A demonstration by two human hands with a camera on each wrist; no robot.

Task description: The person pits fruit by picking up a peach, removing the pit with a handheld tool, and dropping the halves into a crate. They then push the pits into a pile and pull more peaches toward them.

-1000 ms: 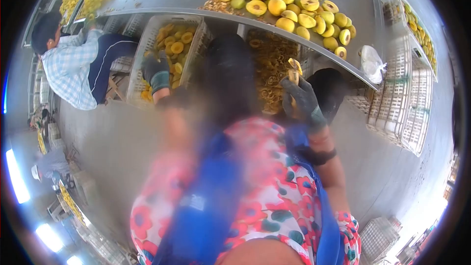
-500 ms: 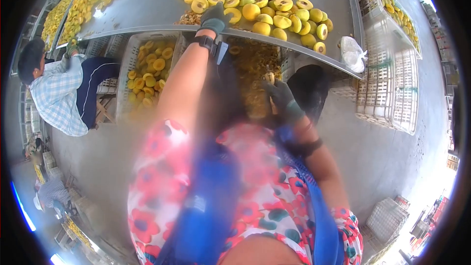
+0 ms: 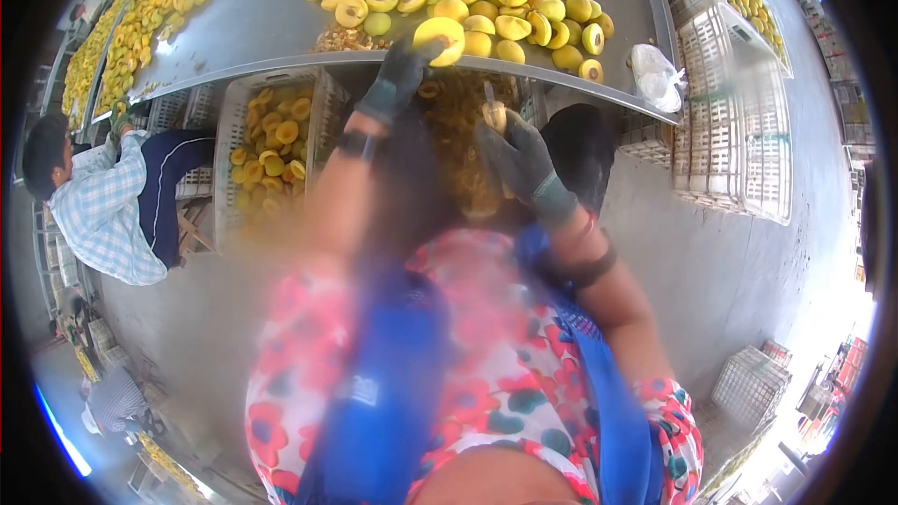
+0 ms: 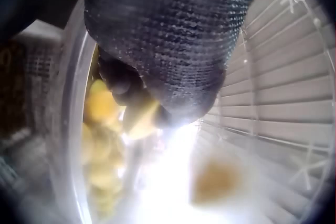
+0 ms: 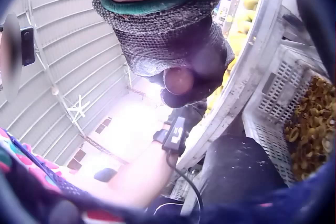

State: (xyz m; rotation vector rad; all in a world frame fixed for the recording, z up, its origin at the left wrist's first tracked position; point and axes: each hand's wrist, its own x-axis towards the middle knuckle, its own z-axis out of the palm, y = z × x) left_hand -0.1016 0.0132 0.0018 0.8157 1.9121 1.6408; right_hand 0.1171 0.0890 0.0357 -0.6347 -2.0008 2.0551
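Left hand (image 3: pixel 400 75) pinches a halved yellow fruit (image 3: pixel 446 36) at the table's near edge (image 3: pixel 267 65), while right hand (image 3: pixel 517 155), short of that edge above brown scraps (image 5: pixel 312 129), grips a short-bladed tool (image 3: pixel 494 116), open room between both hands.

The gloved left hand (image 3: pixel 398 81) is held out forward, fingers pinched together, its left forearm (image 3: pixel 344 192) extended behind it (blurred toward the elbow in the head view). The gloved right hand (image 3: pixel 516 159) sits closer to the torso — fingers curled in a grip — with the right arm (image 3: pixel 622 313) angled outward.
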